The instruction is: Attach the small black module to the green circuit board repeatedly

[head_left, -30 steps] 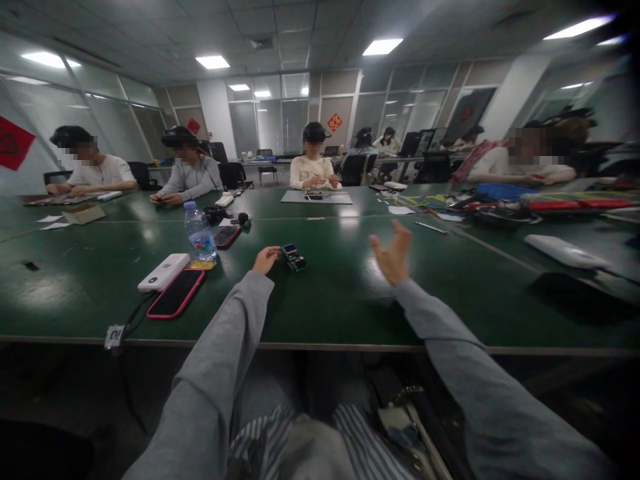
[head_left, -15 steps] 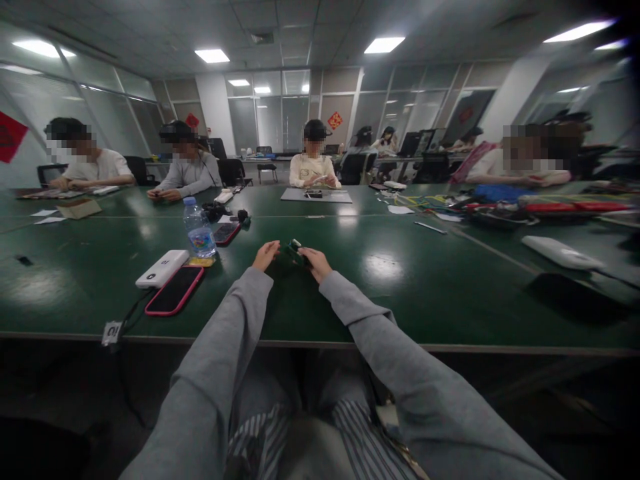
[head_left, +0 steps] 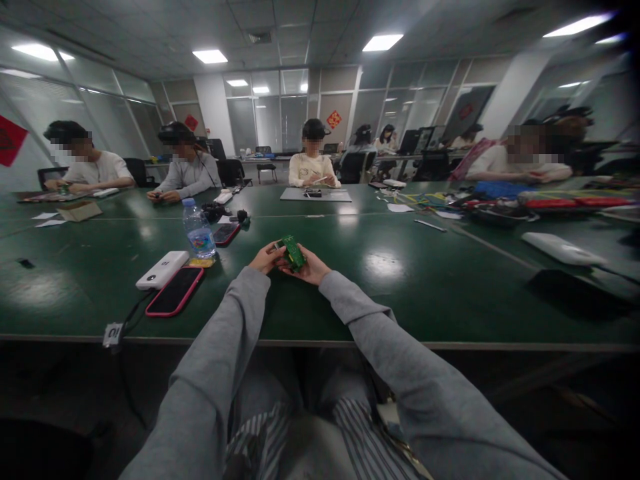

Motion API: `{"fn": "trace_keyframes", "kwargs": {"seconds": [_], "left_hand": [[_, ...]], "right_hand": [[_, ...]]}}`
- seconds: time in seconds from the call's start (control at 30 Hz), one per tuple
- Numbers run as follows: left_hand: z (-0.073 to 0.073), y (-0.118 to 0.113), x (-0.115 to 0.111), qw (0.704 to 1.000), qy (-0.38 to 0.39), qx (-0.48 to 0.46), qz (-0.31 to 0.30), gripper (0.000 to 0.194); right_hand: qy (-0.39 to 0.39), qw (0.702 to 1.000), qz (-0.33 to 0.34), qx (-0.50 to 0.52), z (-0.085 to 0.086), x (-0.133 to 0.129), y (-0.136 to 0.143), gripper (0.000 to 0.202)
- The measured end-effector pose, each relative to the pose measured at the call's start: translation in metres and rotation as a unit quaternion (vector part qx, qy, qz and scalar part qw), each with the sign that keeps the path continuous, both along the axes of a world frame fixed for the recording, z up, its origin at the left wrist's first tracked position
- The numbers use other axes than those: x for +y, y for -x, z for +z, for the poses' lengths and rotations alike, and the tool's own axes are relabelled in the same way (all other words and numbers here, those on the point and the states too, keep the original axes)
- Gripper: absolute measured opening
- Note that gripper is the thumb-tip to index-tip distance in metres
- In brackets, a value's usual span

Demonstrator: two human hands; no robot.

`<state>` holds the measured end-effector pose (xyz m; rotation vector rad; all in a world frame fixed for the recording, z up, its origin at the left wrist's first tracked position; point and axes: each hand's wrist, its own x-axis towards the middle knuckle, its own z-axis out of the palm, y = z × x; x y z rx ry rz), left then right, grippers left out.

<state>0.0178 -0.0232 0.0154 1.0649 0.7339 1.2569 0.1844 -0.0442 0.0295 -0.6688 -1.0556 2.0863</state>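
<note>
A green circuit board [head_left: 293, 253] is held above the table, its face with small parts tilted toward me. My right hand [head_left: 314, 268] is closed around the board's right and lower side. At the board's left edge, my left hand [head_left: 266, 259] pinches with thumb and fingers. A small pale piece shows at those fingertips; whether it belongs to the board I cannot tell. The fingers partly hide the board's lower left.
To the left are a water bottle [head_left: 199, 230], a white power bank [head_left: 163, 269] with a cable and a pink-edged phone [head_left: 175, 291]. Another phone [head_left: 227, 233] lies behind. A pen [head_left: 430, 226] and a white device [head_left: 560, 251] lie right. Several people sit around the green table [head_left: 425, 293].
The board has turned from nearly edge-on to showing its green face. My left hand, apart from it before, has moved in to its left edge.
</note>
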Motion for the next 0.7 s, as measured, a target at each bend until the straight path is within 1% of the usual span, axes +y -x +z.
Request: {"fn": "trace_keyframes", "kwargs": {"seconds": [0.03,0.1,0.17,0.23,0.33,0.4,0.47,0.5,0.57,0.6,0.63,0.67,0.7], "left_hand": [[-0.001,-0.001,0.0,1.0,0.001,0.008,0.005,0.049],[-0.002,-0.002,0.002,1.0,0.005,0.016,0.024,0.046],[-0.003,-0.003,0.003,0.998,0.011,0.025,0.053,0.045],[-0.004,-0.002,0.004,0.996,0.017,0.043,0.075,0.045],[-0.003,-0.003,0.004,0.994,0.022,0.069,0.082,0.047],[0.0,-0.003,0.002,0.994,0.031,0.078,0.069,0.048],[0.002,-0.003,0.0,0.994,0.046,0.084,0.054,0.047],[0.003,-0.003,0.0,0.994,0.051,0.086,0.048,0.046],[0.003,-0.003,0.0,0.993,0.054,0.092,0.041,0.045],[0.002,-0.002,0.0,0.993,0.053,0.094,0.037,0.044],[0.002,-0.002,0.001,0.993,0.051,0.096,0.033,0.043],[0.001,-0.001,0.002,0.994,0.05,0.097,0.03,0.042],[0.0,-0.001,0.002,0.994,0.05,0.097,0.027,0.041]], "right_hand": [[-0.019,1.0,-0.009,-0.018,-0.001,0.0,0.002,0.052],[-0.063,0.995,-0.056,-0.055,-0.005,0.001,0.007,0.048],[-0.113,0.983,-0.12,-0.081,-0.008,0.002,0.01,0.045],[-0.159,0.969,-0.162,-0.097,-0.01,0.003,0.011,0.05],[-0.191,0.961,-0.164,-0.116,-0.011,0.005,0.004,0.049],[-0.192,0.959,-0.16,-0.133,-0.011,0.007,-0.013,0.046],[-0.192,0.954,-0.166,-0.163,-0.011,0.009,-0.043,0.044],[-0.198,0.946,-0.176,-0.184,-0.011,0.01,-0.063,0.043],[-0.224,0.917,-0.22,-0.244,-0.011,0.01,-0.115,0.041],[-0.239,0.894,-0.25,-0.284,-0.009,0.009,-0.146,0.04],[-0.247,0.864,-0.284,-0.333,-0.006,0.005,-0.18,0.039],[-0.251,0.827,-0.325,-0.384,-0.002,0.001,-0.216,0.038],[-0.252,0.778,-0.369,-0.442,0.003,-0.006,-0.253,0.038]]}}
